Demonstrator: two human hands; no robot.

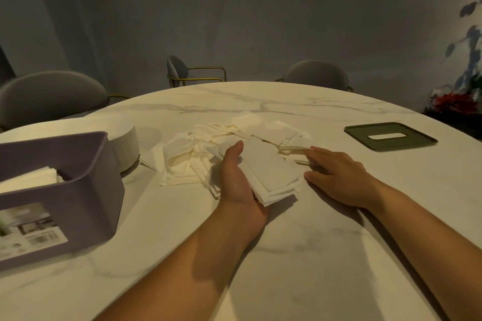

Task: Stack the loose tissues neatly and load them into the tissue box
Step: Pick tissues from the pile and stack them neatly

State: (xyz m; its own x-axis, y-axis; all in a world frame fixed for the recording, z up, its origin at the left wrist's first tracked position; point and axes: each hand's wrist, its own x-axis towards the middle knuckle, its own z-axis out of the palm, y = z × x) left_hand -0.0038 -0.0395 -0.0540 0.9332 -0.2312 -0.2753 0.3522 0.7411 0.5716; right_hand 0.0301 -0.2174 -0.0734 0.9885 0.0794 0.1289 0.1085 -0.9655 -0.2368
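Observation:
A stack of white tissues (271, 174) lies in my left hand (234, 180), near the table's middle. The fingers are hidden under the stack and the thumb runs along its left edge; the near end is lifted off the table. My right hand (339, 177) lies flat beside the stack with straight fingers, the fingertips touching a small pile of tissues (294, 150). More loose tissues (187, 156) are spread behind and to the left. The purple tissue box (86, 190) stands at the left, open on top, with some tissues (31, 178) inside.
A green lid with a slot (417, 142) lies at the right on the round marble table (287, 255). A white round container (127, 143) sits behind the box. Grey chairs (52, 96) ring the far side.

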